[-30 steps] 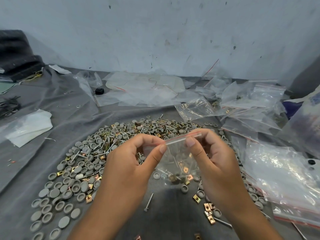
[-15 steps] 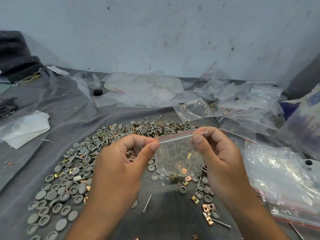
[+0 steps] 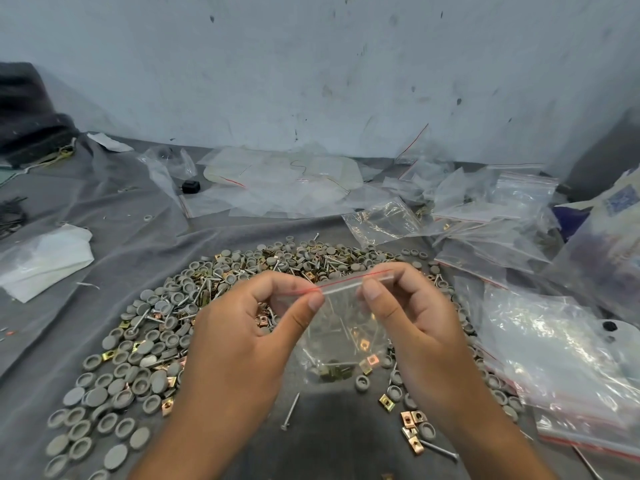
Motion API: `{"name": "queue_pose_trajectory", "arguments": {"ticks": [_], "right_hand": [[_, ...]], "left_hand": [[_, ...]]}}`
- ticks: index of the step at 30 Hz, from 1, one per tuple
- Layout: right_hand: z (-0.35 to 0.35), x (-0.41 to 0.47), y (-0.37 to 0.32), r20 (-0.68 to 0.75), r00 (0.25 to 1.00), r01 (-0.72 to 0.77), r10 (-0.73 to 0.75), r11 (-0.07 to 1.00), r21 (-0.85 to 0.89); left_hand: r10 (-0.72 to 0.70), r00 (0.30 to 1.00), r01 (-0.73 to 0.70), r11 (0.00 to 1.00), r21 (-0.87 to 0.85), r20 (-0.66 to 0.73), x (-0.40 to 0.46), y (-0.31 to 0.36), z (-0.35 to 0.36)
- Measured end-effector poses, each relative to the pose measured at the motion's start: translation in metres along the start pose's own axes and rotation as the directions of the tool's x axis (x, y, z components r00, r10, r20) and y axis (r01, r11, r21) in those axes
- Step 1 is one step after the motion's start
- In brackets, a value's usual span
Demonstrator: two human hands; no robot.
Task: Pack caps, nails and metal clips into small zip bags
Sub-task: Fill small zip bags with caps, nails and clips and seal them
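Head view: left hand (image 3: 239,341) and right hand (image 3: 415,327) each pinch the red-striped top edge of a small zip bag (image 3: 343,337), held above a grey cloth (image 3: 114,216). Nails and metal clips sit at bag bottom. Loose caps (image 3: 138,368) lie below.

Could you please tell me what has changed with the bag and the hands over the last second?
The left hand slid its pinch rightward along the red zip strip of the small zip bag, closing toward the right hand. Both hands kept pinching the bag's top edge, nothing was released, and the caps, nails and clips on the grey cloth stayed put.
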State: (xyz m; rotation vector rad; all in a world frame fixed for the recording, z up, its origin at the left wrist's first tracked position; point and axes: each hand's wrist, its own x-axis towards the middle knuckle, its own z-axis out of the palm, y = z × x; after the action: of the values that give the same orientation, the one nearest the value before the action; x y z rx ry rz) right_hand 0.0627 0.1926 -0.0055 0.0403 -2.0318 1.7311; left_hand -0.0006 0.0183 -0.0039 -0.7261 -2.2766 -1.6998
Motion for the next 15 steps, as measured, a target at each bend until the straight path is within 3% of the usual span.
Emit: {"name": "queue_pose_trajectory", "arguments": {"ticks": [4,8,11,13,15], "right_hand": [[0.001,0.0,-0.001,0.029,0.999,0.045,-0.043,0.996,-0.08],[-0.005,0.006,-0.001,-0.018,0.998,0.054,-0.056,0.993,-0.105],[-0.029,0.03,-0.001,-0.202,0.979,0.01,-0.028,0.996,-0.091],[-0.053,0.058,-0.003,-0.372,0.928,-0.009,-0.016,0.998,-0.064],[-0.085,0.09,-0.006,-0.452,0.888,0.03,-0.085,0.991,-0.129]], "left_hand": [[0.046,0.999,-0.048,0.997,0.068,0.029,0.0,0.002,-0.001],[-0.002,1.0,0.001,0.999,0.032,0.008,-0.002,-0.002,0.003],[-0.052,0.998,0.052,0.999,0.005,-0.034,-0.003,-0.004,0.003],[-0.084,0.996,0.084,0.996,-0.003,-0.038,-0.003,-0.005,0.001],[-0.092,0.995,0.092,0.996,0.007,-0.03,-0.002,-0.006,0.001]]}}
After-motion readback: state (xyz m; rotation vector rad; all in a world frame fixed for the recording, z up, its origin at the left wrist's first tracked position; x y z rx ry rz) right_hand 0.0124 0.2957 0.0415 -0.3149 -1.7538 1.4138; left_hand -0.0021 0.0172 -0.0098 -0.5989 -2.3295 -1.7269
